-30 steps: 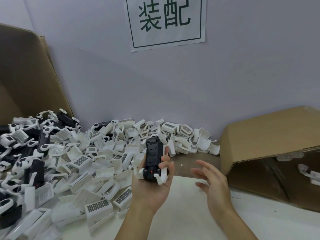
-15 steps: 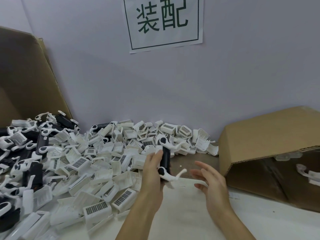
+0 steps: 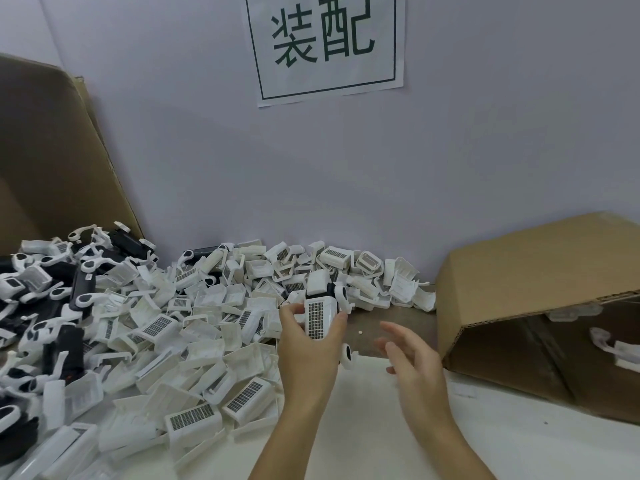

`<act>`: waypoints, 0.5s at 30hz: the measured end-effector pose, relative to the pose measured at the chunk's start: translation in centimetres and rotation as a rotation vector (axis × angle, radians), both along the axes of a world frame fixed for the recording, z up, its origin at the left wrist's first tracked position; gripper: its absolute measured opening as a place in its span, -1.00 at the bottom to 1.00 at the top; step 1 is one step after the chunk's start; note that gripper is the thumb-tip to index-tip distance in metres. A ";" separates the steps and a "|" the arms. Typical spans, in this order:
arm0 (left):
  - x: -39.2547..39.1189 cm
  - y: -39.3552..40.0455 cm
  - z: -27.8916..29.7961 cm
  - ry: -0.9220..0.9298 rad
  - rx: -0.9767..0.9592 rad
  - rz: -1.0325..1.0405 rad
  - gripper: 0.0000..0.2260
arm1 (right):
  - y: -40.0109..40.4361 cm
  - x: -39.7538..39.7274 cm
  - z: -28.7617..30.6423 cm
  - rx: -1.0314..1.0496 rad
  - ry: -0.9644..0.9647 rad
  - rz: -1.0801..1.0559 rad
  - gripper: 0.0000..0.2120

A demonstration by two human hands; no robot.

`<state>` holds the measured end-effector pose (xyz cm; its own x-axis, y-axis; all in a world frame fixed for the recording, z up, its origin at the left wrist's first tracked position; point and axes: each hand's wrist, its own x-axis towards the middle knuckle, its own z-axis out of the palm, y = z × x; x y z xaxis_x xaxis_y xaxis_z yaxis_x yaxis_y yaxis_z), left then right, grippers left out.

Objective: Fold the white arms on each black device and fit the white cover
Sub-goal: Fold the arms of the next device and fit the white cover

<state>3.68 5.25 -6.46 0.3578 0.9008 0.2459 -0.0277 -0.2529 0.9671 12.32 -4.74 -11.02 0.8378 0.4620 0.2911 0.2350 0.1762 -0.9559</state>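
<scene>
The black device [image 3: 331,292] sits in the left hand [image 3: 309,355], raised above the near edge of the heap and mostly hidden behind a white cover [image 3: 320,317] whose barcode label faces the camera. The left hand grasps device and cover together, thumb on the left side and fingertips curled round the right. A white arm [image 3: 342,295] sticks out at the upper right of the device, and another [image 3: 348,355] pokes out below the palm (its rounded end shows a dark spot). The right hand [image 3: 412,358] hovers just beside, released, fingers loosely spread and holding nothing. To the left a heap of loose white covers [image 3: 194,341] spreads over the table [image 3: 381,445], with more black devices [image 3: 65,344] at its far left. A cardboard box [image 3: 540,306] lies on its side at right.
</scene>
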 end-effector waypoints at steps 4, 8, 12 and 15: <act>0.1 -0.3 0.4 0.019 0.003 -0.056 -0.58 | 0.3 -2.1 0.4 -0.152 -0.366 0.019 -0.64; 0.9 -1.2 0.2 -0.096 -0.133 -0.234 -0.79 | 0.7 -2.7 1.0 -0.229 -0.511 0.012 -0.54; 1.8 -3.0 -0.7 -0.166 -0.135 -0.243 -0.86 | 0.4 -1.8 1.5 -0.304 -0.393 -0.076 -0.63; 1.7 -3.2 -1.0 -0.199 -0.120 -0.301 -0.71 | 0.3 -1.1 2.1 -0.265 -0.180 -0.079 -0.79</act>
